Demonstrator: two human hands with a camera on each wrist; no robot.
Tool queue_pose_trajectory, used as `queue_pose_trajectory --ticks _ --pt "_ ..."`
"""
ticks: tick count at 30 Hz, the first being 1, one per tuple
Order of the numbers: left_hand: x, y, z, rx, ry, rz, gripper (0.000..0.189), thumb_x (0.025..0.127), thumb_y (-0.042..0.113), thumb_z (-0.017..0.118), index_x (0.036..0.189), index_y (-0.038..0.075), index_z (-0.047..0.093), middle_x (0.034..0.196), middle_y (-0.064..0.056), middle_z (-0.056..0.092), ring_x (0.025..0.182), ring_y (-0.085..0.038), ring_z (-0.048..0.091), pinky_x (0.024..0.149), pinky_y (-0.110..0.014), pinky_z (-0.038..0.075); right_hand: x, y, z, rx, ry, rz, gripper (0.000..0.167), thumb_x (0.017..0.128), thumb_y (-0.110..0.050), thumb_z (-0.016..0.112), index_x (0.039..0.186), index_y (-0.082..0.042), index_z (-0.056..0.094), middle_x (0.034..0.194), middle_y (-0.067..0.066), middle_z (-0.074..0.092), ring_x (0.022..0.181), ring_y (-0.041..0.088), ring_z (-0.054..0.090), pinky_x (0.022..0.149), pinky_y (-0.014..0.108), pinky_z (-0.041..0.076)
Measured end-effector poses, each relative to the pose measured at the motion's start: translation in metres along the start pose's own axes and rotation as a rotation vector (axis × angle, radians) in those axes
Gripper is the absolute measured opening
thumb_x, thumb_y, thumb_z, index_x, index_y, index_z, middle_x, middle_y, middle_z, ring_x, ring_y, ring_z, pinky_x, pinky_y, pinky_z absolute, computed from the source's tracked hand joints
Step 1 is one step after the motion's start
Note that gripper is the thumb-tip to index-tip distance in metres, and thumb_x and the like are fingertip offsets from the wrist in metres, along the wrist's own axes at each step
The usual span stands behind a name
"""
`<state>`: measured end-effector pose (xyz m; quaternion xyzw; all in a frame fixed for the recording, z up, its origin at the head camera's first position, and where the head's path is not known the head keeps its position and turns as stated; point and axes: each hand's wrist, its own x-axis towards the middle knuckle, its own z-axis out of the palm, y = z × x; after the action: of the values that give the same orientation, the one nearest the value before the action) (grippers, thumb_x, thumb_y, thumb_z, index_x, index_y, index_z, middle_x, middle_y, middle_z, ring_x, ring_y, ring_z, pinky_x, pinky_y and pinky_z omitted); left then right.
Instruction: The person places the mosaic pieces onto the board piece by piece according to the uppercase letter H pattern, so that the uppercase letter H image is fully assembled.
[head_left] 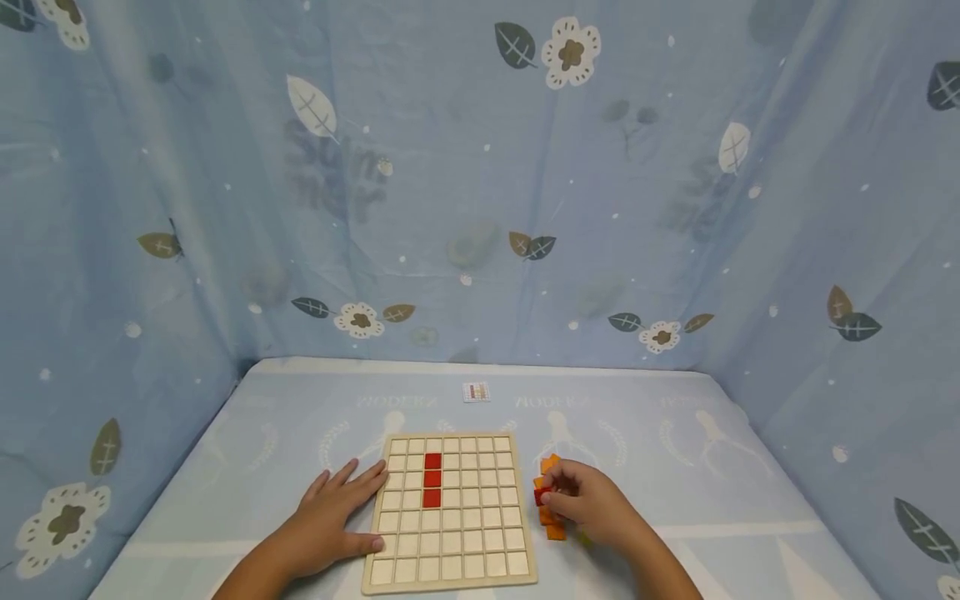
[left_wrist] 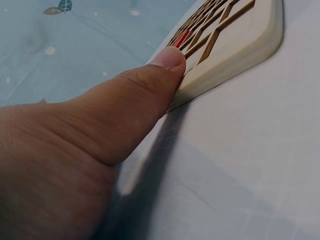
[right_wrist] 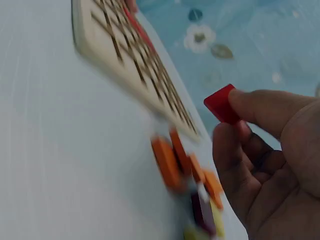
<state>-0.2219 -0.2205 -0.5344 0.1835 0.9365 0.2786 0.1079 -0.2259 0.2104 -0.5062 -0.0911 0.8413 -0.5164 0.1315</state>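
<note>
A square wooden grid board lies on the table, with three red tiles set one below another in one column. My left hand lies with fingers spread at the board's left edge; in the left wrist view its thumb rests on the rim. To the right of the board, my right hand pinches a red square tile between thumb and fingertips. Below that hand, in the right wrist view, are several loose orange blocks, partly hidden by it in the head view.
A dark purple block and yellow blocks lie by the orange ones. Behind the board, a small printed card lies on the patterned tablecloth. Blue flowered curtains enclose the table at the back and sides.
</note>
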Motion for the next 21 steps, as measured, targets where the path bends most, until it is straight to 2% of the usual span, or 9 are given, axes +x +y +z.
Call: queue_pose_trajectory --ticks 6,14,21 --pt "-0.002 0.000 -0.003 -0.009 -0.004 0.012 0.105 0.078 0.072 0.075 0.163 0.020 0.041 0.172 0.005 0.030 0.161 -0.046 0.011 0.121 -0.071 -0.003 0.022 -0.026 0.041 -0.003 -0.062 -0.076 0.008 0.098 -0.014 0.072 0.102 -0.013 0.065 0.099 0.005 0.073 0.080 0.023 0.071 0.065 0.028 0.057" --pt "-0.003 0.002 -0.001 -0.007 -0.010 -0.002 0.104 0.078 0.070 0.077 0.163 0.021 0.041 0.172 0.005 0.030 0.161 -0.046 0.011 0.121 -0.071 -0.003 0.041 -0.044 0.092 -0.023 -0.058 -0.110 0.009 0.098 -0.015 0.073 0.100 -0.020 0.067 0.097 -0.003 0.069 0.077 0.017 0.073 0.068 0.026 0.059" --pt "-0.002 0.002 -0.002 0.002 -0.002 -0.009 0.103 0.078 0.071 0.076 0.162 0.023 0.042 0.172 0.007 0.030 0.161 -0.044 0.011 0.122 -0.071 -0.002 0.049 -0.058 0.112 -0.174 -0.015 -0.131 0.009 0.097 -0.020 0.076 0.096 -0.025 0.068 0.091 -0.013 0.067 0.080 0.009 0.062 0.071 0.026 0.052"
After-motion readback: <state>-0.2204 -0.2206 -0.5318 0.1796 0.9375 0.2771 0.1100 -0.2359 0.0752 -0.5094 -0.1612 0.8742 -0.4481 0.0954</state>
